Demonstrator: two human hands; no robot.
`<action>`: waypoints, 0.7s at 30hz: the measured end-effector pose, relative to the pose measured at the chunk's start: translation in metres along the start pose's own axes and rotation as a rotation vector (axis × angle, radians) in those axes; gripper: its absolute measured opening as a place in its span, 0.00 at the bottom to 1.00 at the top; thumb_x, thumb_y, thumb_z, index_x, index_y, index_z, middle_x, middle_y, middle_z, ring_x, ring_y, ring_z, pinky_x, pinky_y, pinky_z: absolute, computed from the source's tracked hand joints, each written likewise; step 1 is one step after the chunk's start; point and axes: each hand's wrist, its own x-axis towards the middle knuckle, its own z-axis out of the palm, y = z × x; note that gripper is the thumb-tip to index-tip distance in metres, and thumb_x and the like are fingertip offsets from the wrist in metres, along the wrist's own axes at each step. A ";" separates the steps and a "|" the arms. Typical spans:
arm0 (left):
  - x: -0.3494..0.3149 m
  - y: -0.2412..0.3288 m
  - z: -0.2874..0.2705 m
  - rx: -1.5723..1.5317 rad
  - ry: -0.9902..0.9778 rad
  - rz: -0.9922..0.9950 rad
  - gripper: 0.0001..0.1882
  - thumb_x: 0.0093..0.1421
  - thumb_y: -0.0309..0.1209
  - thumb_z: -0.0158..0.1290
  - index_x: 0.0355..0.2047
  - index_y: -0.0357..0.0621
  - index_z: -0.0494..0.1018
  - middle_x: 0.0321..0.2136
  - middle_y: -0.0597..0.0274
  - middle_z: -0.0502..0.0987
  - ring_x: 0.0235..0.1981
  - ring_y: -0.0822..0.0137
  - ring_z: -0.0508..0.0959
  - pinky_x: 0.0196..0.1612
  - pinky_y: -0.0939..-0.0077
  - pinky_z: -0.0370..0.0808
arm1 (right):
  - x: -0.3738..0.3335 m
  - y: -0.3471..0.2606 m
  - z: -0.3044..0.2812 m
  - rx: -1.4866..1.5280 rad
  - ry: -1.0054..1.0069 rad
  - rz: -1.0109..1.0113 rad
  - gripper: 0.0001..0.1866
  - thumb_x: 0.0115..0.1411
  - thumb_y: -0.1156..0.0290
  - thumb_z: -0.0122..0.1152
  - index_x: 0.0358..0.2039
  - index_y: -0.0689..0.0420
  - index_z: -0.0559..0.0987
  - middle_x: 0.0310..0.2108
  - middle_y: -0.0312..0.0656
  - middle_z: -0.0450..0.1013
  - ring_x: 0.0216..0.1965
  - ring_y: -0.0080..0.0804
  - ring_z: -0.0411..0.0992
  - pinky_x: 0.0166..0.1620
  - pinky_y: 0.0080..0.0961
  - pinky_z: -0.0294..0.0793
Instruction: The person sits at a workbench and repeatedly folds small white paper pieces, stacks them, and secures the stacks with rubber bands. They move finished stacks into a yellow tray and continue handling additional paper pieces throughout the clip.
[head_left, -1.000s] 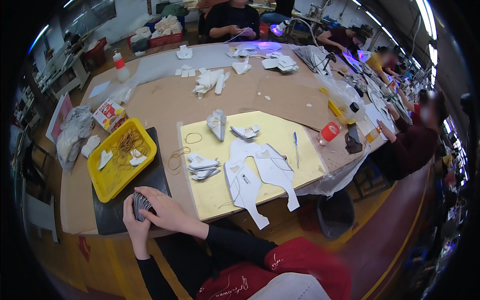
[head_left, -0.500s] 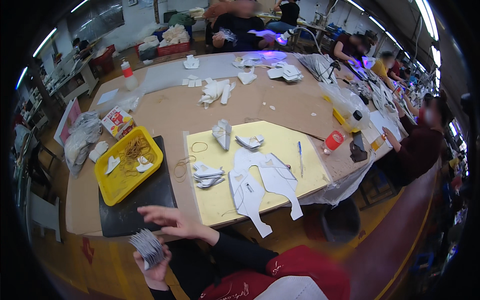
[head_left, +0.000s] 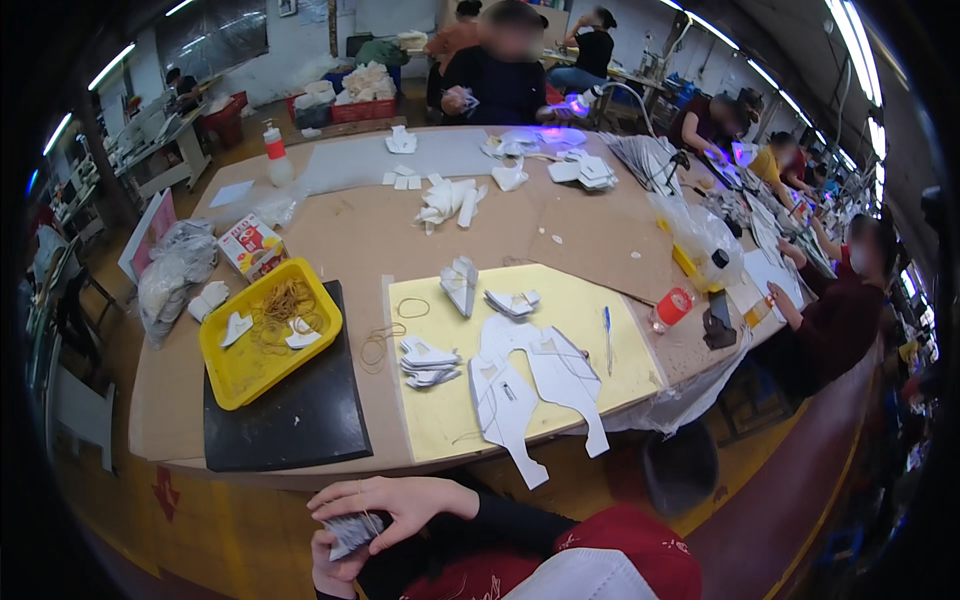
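Observation:
Below the table's front edge, my left hand (head_left: 337, 567) is closed around a stack of thin grey-white cut pieces (head_left: 350, 537). My right hand (head_left: 405, 500) curves over the top of the same stack, its fingers and thumb bent against it. A thin tan strand, looking like a rubber band, shows at the right fingers; its full course is hidden. On the yellow sheet (head_left: 520, 410) lie large white pattern pieces (head_left: 497, 395), a fanned stack of small white pieces (head_left: 430, 362) and two banded bundles, one of them standing (head_left: 459, 287).
A yellow tray (head_left: 222, 375) with rubber bands (head_left: 285, 305) and small white pieces rests partly on a black board (head_left: 290, 425). A pen (head_left: 608, 330) and a red-topped bottle (head_left: 672, 308) are at the right. Across the table sits a co-worker (head_left: 510, 80); another works at the right.
My right hand has come down from above the stack and now wraps over it. The stack and my left hand have moved slightly right and down. The head view has shifted a little.

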 end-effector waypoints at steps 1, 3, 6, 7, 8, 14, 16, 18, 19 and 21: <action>0.002 0.000 0.005 0.088 0.029 -0.033 0.35 0.52 0.39 0.63 0.59 0.48 0.66 0.55 0.54 0.72 0.56 0.52 0.74 0.57 0.52 0.74 | 0.000 -0.002 -0.001 -0.009 -0.036 0.010 0.41 0.49 0.65 0.71 0.63 0.59 0.66 0.61 0.50 0.64 0.62 0.49 0.63 0.64 0.39 0.62; 0.004 -0.002 0.011 0.177 0.096 -0.098 0.30 0.52 0.29 0.61 0.56 0.45 0.68 0.51 0.56 0.74 0.55 0.54 0.74 0.56 0.57 0.75 | 0.000 -0.006 -0.002 -0.019 -0.113 0.029 0.38 0.51 0.64 0.69 0.62 0.60 0.68 0.62 0.51 0.63 0.62 0.50 0.63 0.64 0.41 0.62; -0.004 -0.010 0.018 0.404 0.118 -0.097 0.28 0.53 0.24 0.59 0.56 0.41 0.69 0.49 0.57 0.76 0.52 0.58 0.77 0.54 0.63 0.76 | 0.008 -0.018 0.001 -0.104 -0.186 0.017 0.27 0.46 0.64 0.70 0.46 0.63 0.76 0.46 0.52 0.72 0.50 0.52 0.71 0.53 0.39 0.70; -0.007 -0.015 0.021 0.469 0.095 -0.065 0.28 0.54 0.22 0.59 0.56 0.40 0.69 0.48 0.57 0.76 0.51 0.59 0.77 0.54 0.65 0.76 | 0.012 -0.023 0.003 -0.161 -0.218 -0.013 0.25 0.44 0.63 0.71 0.41 0.64 0.78 0.41 0.53 0.74 0.45 0.53 0.73 0.48 0.39 0.73; -0.005 -0.020 0.024 0.505 0.127 -0.104 0.27 0.54 0.22 0.58 0.56 0.39 0.69 0.48 0.57 0.76 0.51 0.60 0.78 0.54 0.66 0.76 | 0.017 -0.031 0.003 -0.108 -0.351 0.087 0.17 0.48 0.63 0.65 0.30 0.65 0.76 0.33 0.53 0.72 0.37 0.50 0.73 0.40 0.36 0.72; 0.028 -0.025 0.079 0.730 0.230 -0.227 0.26 0.56 0.23 0.57 0.56 0.31 0.69 0.50 0.53 0.77 0.50 0.61 0.79 0.54 0.69 0.75 | 0.014 -0.082 0.009 0.254 -0.377 -0.073 0.14 0.60 0.66 0.53 0.30 0.67 0.73 0.30 0.52 0.70 0.34 0.45 0.71 0.40 0.32 0.71; 0.029 -0.029 0.069 0.491 0.180 -0.096 0.27 0.55 0.25 0.57 0.56 0.30 0.68 0.50 0.52 0.77 0.50 0.60 0.79 0.55 0.68 0.75 | -0.001 -0.070 0.010 0.312 -0.451 0.020 0.13 0.60 0.69 0.57 0.35 0.68 0.75 0.37 0.52 0.73 0.40 0.46 0.72 0.43 0.36 0.71; 0.042 -0.034 0.055 0.313 0.106 0.036 0.31 0.53 0.29 0.59 0.56 0.27 0.67 0.51 0.49 0.76 0.51 0.59 0.79 0.56 0.67 0.75 | -0.012 -0.069 -0.004 0.261 -0.456 -0.024 0.12 0.60 0.71 0.60 0.39 0.67 0.77 0.43 0.51 0.75 0.46 0.48 0.73 0.47 0.40 0.71; 0.039 -0.028 0.062 0.269 0.083 0.185 0.33 0.52 0.33 0.59 0.57 0.29 0.65 0.51 0.49 0.76 0.51 0.57 0.78 0.55 0.65 0.76 | -0.012 -0.062 -0.016 0.239 -0.456 -0.178 0.12 0.60 0.73 0.61 0.41 0.66 0.78 0.47 0.51 0.76 0.49 0.49 0.73 0.50 0.42 0.71; 0.025 -0.012 0.059 0.172 0.115 0.309 0.34 0.54 0.35 0.58 0.58 0.32 0.65 0.51 0.46 0.75 0.51 0.55 0.78 0.54 0.60 0.77 | -0.013 -0.062 -0.044 0.258 -0.148 -0.440 0.09 0.62 0.72 0.62 0.40 0.63 0.79 0.49 0.49 0.76 0.50 0.45 0.74 0.45 0.43 0.72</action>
